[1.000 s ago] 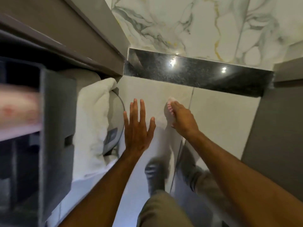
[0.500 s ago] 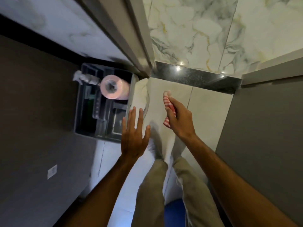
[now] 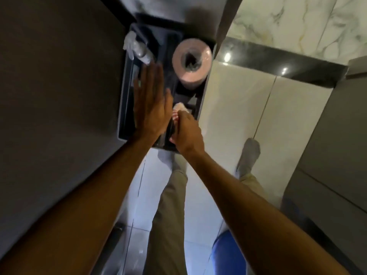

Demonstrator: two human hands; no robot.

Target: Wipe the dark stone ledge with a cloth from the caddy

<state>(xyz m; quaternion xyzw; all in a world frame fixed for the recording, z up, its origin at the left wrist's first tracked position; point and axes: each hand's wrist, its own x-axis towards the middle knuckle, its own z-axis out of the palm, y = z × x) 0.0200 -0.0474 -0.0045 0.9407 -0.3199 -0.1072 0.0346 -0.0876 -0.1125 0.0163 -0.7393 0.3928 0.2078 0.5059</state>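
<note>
Over floor tiles (image 3: 234,100), right hand (image 3: 187,135) grips striped cloth (image 3: 176,113) above caddy (image 3: 127,108); left hand (image 3: 152,104) flat, empty

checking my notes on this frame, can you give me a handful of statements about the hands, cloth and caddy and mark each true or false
1. The right hand grips a red-and-white striped cloth. True.
2. The left hand is clenched in a fist. False: it is open and flat, fingers extended over the caddy.
3. The pink paper roll lies on the dark stone ledge. False: it sits in the caddy, apart from the ledge.
4. The cloth is pressed on the ledge. False: it is held over the caddy.
5. The ledge runs along the foot of the marble wall. True.
</note>
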